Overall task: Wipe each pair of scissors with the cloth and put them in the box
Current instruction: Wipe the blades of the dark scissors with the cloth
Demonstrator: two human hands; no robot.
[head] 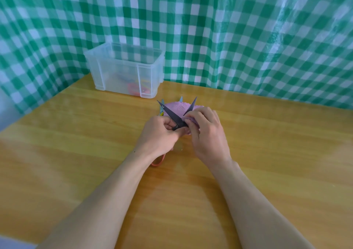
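Scissors (169, 113) with dark blades are spread in a wide V over the middle of the wooden table (267, 153); an orange handle loop (157, 162) shows beneath the left wrist; pink cloth (177, 106) lies bunched behind them; left hand (160, 134) grips the scissors near the pivot, fingers curled; right hand (208, 134), knuckles up, pinches a fold of cloth round the base of the right blade; clear box (122, 71) stands well apart at the back left of the table.
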